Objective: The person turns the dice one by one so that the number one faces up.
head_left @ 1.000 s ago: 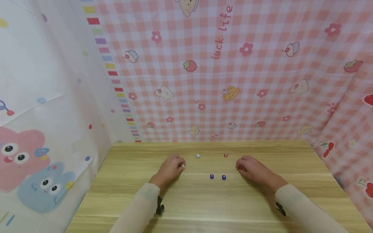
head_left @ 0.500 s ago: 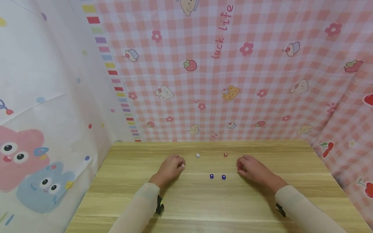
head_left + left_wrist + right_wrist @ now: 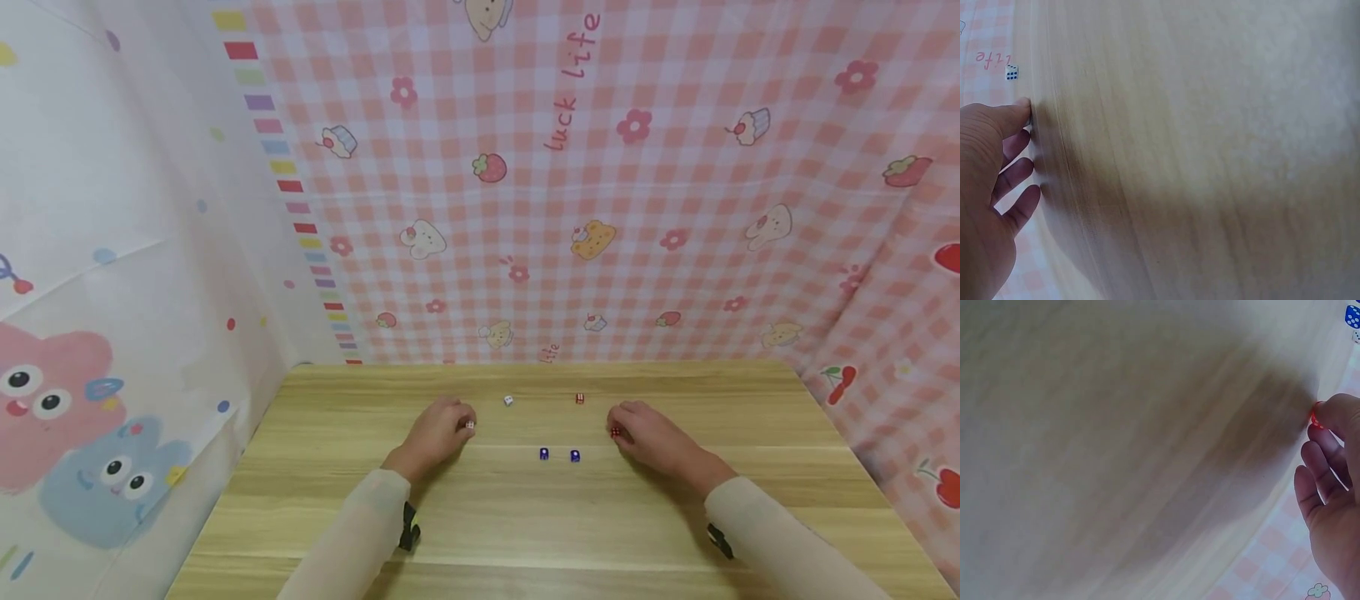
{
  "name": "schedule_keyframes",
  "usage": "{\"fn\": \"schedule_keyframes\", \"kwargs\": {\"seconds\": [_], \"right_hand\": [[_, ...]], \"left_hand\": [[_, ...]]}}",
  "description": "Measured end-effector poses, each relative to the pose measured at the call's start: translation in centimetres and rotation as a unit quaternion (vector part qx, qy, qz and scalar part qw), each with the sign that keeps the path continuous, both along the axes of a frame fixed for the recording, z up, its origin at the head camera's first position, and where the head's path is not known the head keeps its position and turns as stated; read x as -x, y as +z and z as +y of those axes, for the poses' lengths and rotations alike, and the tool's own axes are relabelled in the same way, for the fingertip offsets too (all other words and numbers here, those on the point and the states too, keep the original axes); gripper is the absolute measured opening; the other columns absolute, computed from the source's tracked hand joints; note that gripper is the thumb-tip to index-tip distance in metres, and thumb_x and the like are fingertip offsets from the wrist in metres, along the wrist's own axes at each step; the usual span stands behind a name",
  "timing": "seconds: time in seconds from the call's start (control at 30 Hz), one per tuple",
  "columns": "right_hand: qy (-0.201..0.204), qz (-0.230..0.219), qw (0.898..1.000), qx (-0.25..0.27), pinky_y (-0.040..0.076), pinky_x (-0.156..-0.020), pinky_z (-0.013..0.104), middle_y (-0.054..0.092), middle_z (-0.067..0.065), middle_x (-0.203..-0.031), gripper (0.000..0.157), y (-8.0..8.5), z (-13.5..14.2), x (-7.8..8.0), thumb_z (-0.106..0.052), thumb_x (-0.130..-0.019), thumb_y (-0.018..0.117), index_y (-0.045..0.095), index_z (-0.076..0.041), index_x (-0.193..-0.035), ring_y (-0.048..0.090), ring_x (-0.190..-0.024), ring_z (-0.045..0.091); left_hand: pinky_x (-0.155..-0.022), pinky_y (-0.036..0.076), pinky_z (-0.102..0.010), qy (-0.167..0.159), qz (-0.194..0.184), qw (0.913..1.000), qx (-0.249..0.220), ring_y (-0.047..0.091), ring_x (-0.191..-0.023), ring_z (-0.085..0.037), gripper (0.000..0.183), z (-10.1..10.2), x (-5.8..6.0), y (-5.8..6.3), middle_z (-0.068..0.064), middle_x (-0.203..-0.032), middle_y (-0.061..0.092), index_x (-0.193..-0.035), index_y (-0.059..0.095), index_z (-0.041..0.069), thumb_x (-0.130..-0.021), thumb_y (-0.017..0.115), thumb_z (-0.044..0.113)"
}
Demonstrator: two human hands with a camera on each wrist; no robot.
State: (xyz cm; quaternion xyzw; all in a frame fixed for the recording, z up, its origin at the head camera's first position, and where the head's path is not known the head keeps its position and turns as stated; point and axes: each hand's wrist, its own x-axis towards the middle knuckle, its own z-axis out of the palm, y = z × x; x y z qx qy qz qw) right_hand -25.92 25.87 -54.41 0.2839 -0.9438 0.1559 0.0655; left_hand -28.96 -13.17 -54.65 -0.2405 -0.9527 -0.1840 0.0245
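A white die (image 3: 470,425) is pinched by the left hand (image 3: 442,429), right at the fingertips, off to the left of the left blue die (image 3: 543,454) and a bit farther back. Kind of a mirror deal on the other side: a red die (image 3: 615,432) is pinched the same way by the right hand (image 3: 652,437), to the right of the left blue die and also slightly farther back. In both wrist views the spare fingers are held a little apart and loosely bent. Whether the two pinched dice are touching the wood-grain tabletop (image 3: 480,517) honestly can't be told. A second blue die (image 3: 575,456) is set just to the right of the left blue die, not touching it, and a white dot is shown on each. Past the left blue die and off to its left, a loose white die (image 3: 508,401) is seen; past it and off to its right, a loose red die (image 3: 580,399). Well behind the left blue die, a pink checked cloth (image 3: 450,192) is hung, printed with strawberries, cupcakes and "luck life", and a white cloth (image 3: 187,292) with cartoon figures is spotted far to its left.
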Motion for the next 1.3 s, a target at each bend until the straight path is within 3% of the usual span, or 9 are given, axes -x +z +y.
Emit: {"fn": "schedule_keyframes", "kwargs": {"seconds": [0.3, 0.57, 0.83, 1.3], "right_hand": [[-0.001, 0.017, 1.000, -0.020, 0.049, -0.075, 0.036, 0.054, -0.006, -0.086, 0.018, 0.23, -0.08, 0.34, -0.001, -0.086, 0.075, 0.064, -0.016, -0.087, 0.051, -0.084, 0.014], [0.039, 0.064, 0.997, 0.007, 0.048, -0.071, 0.033, 0.053, -0.004, -0.083, 0.019, -0.15, -0.26, 0.43, 0.005, -0.082, 0.076, 0.068, -0.012, -0.086, 0.049, -0.079, 0.013], [0.017, 0.028, 0.999, 0.017, 0.049, -0.075, 0.037, 0.054, -0.004, -0.085, 0.021, -0.29, -0.05, 0.30, 0.002, -0.084, 0.076, 0.062, -0.013, -0.091, 0.051, -0.084, 0.014], [0.002, 0.004, 1.000, 0.010, 0.046, -0.075, 0.035, 0.050, -0.008, -0.081, 0.021, -0.28, 0.24, 0.36, -0.002, -0.087, 0.075, 0.059, -0.015, -0.090, 0.049, -0.083, 0.012]], "left_hand": [[-0.080, 0.049, -0.034, 0.001, -0.002, 1.0000, -0.002, 0.052, -0.087, -0.014, 0.006, 0.06, 0.07, 0.12, 0.005, -0.088, 0.059, -0.095, 0.073, 0.016, -0.093, 0.078, 0.019], [-0.078, 0.048, -0.034, 0.004, -0.003, 1.0000, -0.001, 0.051, -0.086, -0.014, 0.006, 0.04, 0.05, -0.02, 0.005, -0.087, 0.059, -0.095, 0.073, 0.016, -0.093, 0.078, 0.019], [-0.077, 0.047, -0.032, 0.006, -0.002, 1.0000, 0.001, 0.050, -0.085, -0.012, 0.006, -0.06, 0.03, -0.19, 0.006, -0.087, 0.057, -0.094, 0.072, 0.017, -0.093, 0.078, 0.020], [-0.078, 0.047, -0.032, -0.002, 0.004, 1.0000, -0.006, 0.050, -0.085, -0.012, 0.007, -0.15, 0.06, -0.31, 0.006, -0.086, 0.057, -0.093, 0.072, 0.017, -0.093, 0.078, 0.019]]}}
